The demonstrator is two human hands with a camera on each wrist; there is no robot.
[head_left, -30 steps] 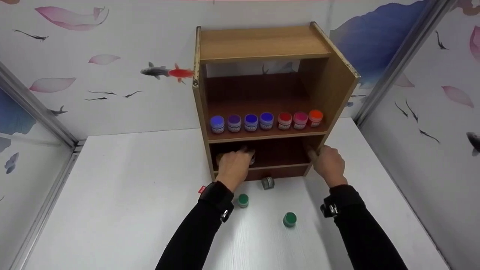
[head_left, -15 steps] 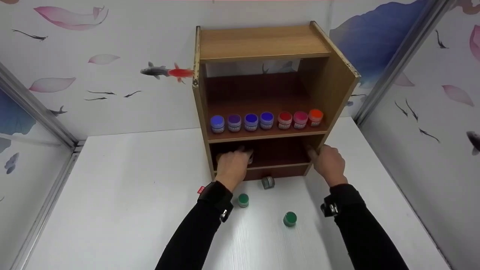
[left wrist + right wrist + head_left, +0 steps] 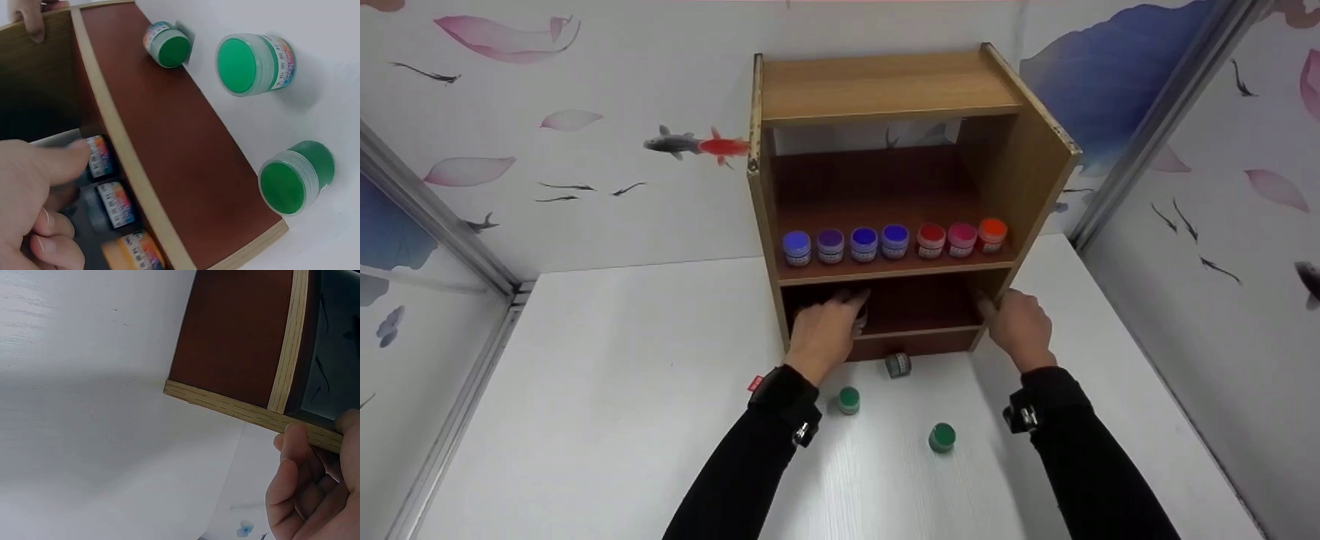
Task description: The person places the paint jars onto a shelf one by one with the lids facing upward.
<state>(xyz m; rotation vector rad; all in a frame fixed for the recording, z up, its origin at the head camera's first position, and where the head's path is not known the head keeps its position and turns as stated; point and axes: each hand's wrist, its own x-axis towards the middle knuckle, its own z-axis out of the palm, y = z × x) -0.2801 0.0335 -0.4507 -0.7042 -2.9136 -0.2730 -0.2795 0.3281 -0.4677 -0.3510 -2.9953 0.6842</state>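
Observation:
My left hand [image 3: 821, 334] reaches into the lower compartment of a small wooden cabinet [image 3: 889, 88]. In the left wrist view its thumb [image 3: 67, 163] extends to the lid end of a dark paint jar [image 3: 100, 157]. Other fingers bend below, beside a dark grey-lidded jar [image 3: 115, 205]; an orange jar [image 3: 138, 250] completes this row. My right hand [image 3: 1020, 326] grips the cabinet's right side panel [image 3: 225, 406], thumb inside and fingers outside. On the upper shelf stand several paint jars [image 3: 863, 245] with blue, purple, red, pink and orange lids.
Two green-lidded jars, one nearer the cabinet [image 3: 849, 400] and one farther right [image 3: 942, 438], stand on the white table [image 3: 622, 412]. Another jar [image 3: 898, 365] lies on its side against the cabinet's base. Patterned walls [image 3: 607, 75] enclose the back and sides.
My left hand has shifted slightly left and its thumb has spread out over the jar in the lower compartment. The right hand keeps its hold on the side panel.

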